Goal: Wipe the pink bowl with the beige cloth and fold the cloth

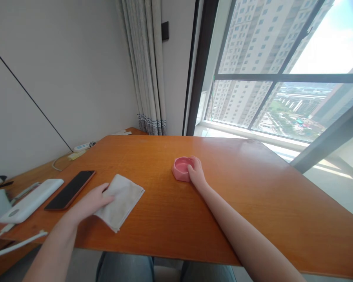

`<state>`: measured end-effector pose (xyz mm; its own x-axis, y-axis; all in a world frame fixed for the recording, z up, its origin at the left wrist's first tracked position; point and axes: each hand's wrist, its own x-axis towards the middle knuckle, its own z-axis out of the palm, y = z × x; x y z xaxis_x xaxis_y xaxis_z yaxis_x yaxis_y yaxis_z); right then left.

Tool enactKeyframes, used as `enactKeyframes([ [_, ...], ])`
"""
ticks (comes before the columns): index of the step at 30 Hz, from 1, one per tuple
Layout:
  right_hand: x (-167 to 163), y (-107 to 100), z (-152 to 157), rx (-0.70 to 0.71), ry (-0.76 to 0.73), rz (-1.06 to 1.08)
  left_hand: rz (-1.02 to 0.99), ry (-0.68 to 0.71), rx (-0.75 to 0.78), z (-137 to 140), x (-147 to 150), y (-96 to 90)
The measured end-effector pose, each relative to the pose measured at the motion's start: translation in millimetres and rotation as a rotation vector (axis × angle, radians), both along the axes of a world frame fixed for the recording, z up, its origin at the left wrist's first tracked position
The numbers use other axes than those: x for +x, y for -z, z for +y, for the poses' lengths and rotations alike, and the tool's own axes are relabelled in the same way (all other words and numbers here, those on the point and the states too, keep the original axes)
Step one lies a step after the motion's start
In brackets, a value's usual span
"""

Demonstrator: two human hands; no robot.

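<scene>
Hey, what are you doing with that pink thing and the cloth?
Someone is sitting at a wooden table with both hands busy. The right hand is holding the right side of a little pink dish, which looks like it is sitting on the table. The left hand is at the left edge of a folded, pale cloth. The dish and the cloth are apart, and a dark phone lies to the left of the cloth.

bright daylight floods in here through the window (pixel 278 77), sky (pixel 317 47) blown out white, pale sheen on the far right of the table (pixel 248 156), wall (pixel 61 78) greyer at left, thin shadow beside the right forearm (pixel 238 223), left hand (pixel 95 200) slightly soft, wide-angle stretch towards the edges
</scene>
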<state>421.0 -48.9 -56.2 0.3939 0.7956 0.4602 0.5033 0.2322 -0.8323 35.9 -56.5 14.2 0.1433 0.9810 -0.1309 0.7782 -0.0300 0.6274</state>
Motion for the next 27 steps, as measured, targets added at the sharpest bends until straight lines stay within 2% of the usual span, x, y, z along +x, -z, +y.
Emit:
enactKeyframes([
  [3, -10.2, -22.5, -14.6, 0.144, 0.098, 0.094, -0.444, 0.082, -0.126, -9.4, 48.3, -24.3],
  [4, -13.6, -31.1, -19.2, 0.198, 0.075, 0.166, -0.62, 0.111, -0.174, -11.3, 66.7, -29.8],
  [6, -18.7, -46.7, -25.9, 0.211, -0.093, 0.391, -0.903, 0.142, -0.228, -11.3, 105.9, -35.9],
  [8, -20.1, -59.0, -28.8, 0.07, -0.366, 0.669, -1.068, 0.181, -0.254, -6.1, 145.4, -35.5],
  [10, -17.7, -67.7, -29.6, -0.117, -0.608, 0.908, -1.135, 0.214, -0.223, 2.3, 180.9, -29.7],
  [11, -15.3, -71.1, -29.9, -0.189, -0.688, 0.997, -1.118, 0.19, -0.184, 6.8, 195.6, -25.3],
  [13, -9.5, -76.2, -31.1, -0.271, -0.759, 1.122, -1.011, 0.131, -0.073, 14.8, 216.8, -15.0],
  [15, -4.1, -78.8, -33.1, -0.316, -0.759, 1.185, -0.896, 0.106, 0.08, 20.7, 227.2, -4.1],
  [17, -1.0, -78.3, -35.0, -0.367, -0.737, 1.181, -0.864, 0.11, 0.186, 24.8, 229.9, 6.8],
  [20, -2.6, -72.4, -35.0, -0.436, -0.729, 1.058, -0.969, 0.094, 0.17, 31.0, 227.4, 22.5],
  [22, -5.4, -67.0, -31.3, -0.436, -0.667, 1.012, -1.039, 0.058, 0.161, 36.1, 224.9, 31.8],
  [25, -3.8, -61.3, -21.7, -0.303, -0.421, 1.081, -1.056, -0.031, 0.191, 43.6, 221.9, 42.7],
  [27, 3.8, -60.7, -16.5, -0.074, -0.195, 1.046, -1.004, -0.059, 0.153, 46.9, 221.4, 48.2],
])
